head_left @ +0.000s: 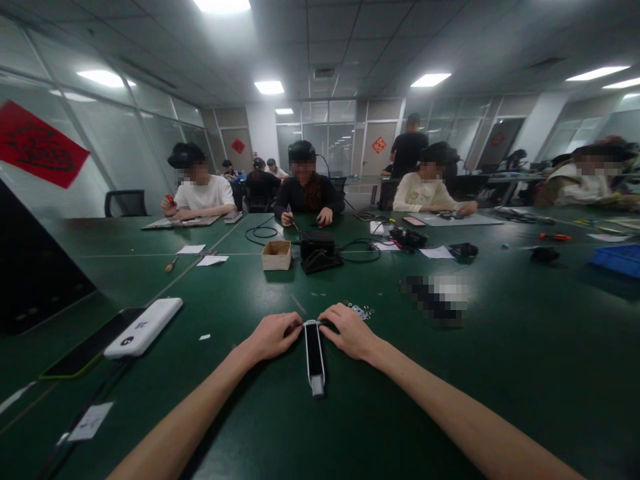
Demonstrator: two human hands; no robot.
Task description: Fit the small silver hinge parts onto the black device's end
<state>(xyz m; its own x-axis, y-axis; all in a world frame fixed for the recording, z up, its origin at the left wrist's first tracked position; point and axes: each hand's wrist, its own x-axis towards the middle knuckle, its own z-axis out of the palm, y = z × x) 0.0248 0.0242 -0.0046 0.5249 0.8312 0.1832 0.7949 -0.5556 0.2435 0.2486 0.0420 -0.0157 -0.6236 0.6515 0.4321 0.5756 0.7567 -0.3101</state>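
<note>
A narrow black device with a white frame [314, 357] lies lengthwise on the green table [450, 373] in front of me. My left hand [273, 335] rests at its far left end, fingers curled and pinched on the top edge. My right hand [350, 331] grips the far right end the same way, fingers closed over it. Small metal washers and screws [363, 311] lie just beyond my right hand.
A white power bank [145, 327] and a dark phone [85, 352] lie at left. A small cardboard box [277, 255] and a black device with cables [318, 252] sit mid-table. Several people work along the far side. A blue tray [617, 259] stands at right.
</note>
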